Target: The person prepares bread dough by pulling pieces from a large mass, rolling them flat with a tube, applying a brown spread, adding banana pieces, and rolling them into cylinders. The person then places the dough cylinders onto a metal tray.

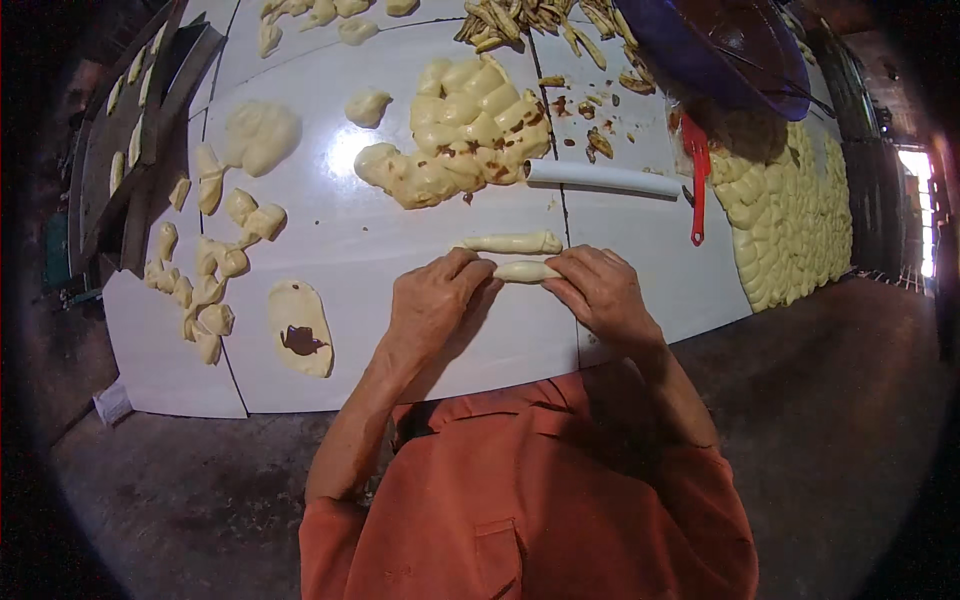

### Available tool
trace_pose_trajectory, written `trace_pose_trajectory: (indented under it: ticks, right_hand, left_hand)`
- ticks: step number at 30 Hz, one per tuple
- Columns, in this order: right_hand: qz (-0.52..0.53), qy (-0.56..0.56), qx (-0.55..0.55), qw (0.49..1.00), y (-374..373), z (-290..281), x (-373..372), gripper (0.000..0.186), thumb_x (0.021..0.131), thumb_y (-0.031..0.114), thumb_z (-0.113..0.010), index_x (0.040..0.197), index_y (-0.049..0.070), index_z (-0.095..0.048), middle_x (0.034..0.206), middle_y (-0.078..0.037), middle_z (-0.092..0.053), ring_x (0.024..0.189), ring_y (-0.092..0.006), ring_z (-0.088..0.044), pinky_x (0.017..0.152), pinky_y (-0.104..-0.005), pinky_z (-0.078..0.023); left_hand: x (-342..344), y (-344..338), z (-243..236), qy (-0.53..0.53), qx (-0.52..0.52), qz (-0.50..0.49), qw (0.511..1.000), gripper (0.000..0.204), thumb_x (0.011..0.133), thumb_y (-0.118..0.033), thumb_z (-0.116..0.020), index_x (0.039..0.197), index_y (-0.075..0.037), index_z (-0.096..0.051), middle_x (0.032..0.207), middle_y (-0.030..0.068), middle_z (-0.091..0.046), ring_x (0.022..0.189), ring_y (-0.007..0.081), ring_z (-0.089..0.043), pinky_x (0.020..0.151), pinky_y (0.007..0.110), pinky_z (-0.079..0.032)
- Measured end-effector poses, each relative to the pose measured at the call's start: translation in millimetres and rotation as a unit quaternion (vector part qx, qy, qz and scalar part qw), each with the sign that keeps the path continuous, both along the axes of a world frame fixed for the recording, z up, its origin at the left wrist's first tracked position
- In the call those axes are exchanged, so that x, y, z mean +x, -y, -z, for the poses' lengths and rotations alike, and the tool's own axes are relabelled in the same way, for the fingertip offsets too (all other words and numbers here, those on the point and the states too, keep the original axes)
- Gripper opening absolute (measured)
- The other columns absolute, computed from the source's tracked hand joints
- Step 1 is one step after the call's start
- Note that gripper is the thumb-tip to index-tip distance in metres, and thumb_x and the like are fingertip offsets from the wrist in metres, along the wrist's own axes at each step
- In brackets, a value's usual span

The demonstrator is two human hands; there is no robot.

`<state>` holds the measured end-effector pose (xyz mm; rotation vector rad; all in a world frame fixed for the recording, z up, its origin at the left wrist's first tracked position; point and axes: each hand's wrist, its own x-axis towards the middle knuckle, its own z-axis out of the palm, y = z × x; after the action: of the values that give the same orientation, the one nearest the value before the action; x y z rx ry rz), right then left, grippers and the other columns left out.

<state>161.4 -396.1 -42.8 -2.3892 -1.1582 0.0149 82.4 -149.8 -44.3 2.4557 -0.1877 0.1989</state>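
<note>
Both my hands grip a short roll of pale dough [524, 272] near the front of the white tiled table. My left hand [440, 290] closes on its left end, and my right hand [603, 288] pinches its right end. Just beyond it lies a second dough roll [510, 243], longer and thinner, close to my fingertips. To the left rests a flattened oval of dough [298, 320] with a dark brown filling [303, 340] on its lower half. What is inside the held roll is hidden.
A white rolling pin [605, 179] lies beyond my hands, beside a dough heap [475, 110]. Dough pieces [212, 270] are scattered left. A red-handled tool [697, 190], a purple basin [660, 45] and a dough mass [790, 220] occupy the right. Brown strips [495, 22] lie at the back.
</note>
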Motion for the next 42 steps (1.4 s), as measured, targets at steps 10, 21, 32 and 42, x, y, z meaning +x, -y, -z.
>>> trace_pose_trajectory:
  ticks: [10,21,32,42]
  right_hand:
    - [0.028,-0.026,0.04,0.998,-21,3,5,0.03,0.084,0.025,-0.082,0.108,0.011,-0.071,0.093,-0.005,-0.065,0.081,-0.0234,-0.069,0.071,-0.0373,-0.055]
    - [-0.021,-0.115,-0.034,0.993,-22,-16,30,0.042,0.088,0.02,-0.075,0.126,0.003,-0.064,0.121,-0.014,-0.063,0.109,-0.034,-0.062,0.092,-0.0446,-0.052]
    - [0.004,-0.197,0.012,0.98,-26,-22,28,0.035,0.09,0.011,-0.073,0.122,0.0,-0.065,0.11,-0.014,-0.065,0.096,-0.0295,-0.066,0.085,-0.04,-0.054]
    - [-0.064,-0.108,-0.004,0.992,-20,-28,15,0.036,0.089,0.023,-0.075,0.121,0.005,-0.069,0.109,-0.013,-0.065,0.1,-0.029,-0.065,0.086,-0.0406,-0.054]
  left_hand:
    - [10,-28,-3,-0.087,-0.032,-0.027,0.995,0.021,0.083,-0.014,-0.081,0.103,-0.012,-0.074,0.097,0.005,-0.072,0.082,0.0256,-0.074,0.067,0.038,-0.058]
    - [27,-45,-10,-0.119,0.053,0.063,0.989,0.033,0.09,-0.016,-0.072,0.123,-0.015,-0.071,0.111,0.0034,-0.071,0.095,0.0282,-0.073,0.081,0.038,-0.06]
    - [34,-31,-13,-0.099,0.014,0.062,0.993,0.025,0.085,-0.014,-0.075,0.11,-0.012,-0.071,0.094,0.0079,-0.069,0.084,0.0326,-0.071,0.073,0.042,-0.058]
    - [-22,-21,-19,-0.059,-0.012,-0.026,0.998,0.036,0.086,-0.016,-0.079,0.122,-0.015,-0.074,0.107,0.0096,-0.07,0.09,0.0272,-0.071,0.071,0.037,-0.058]
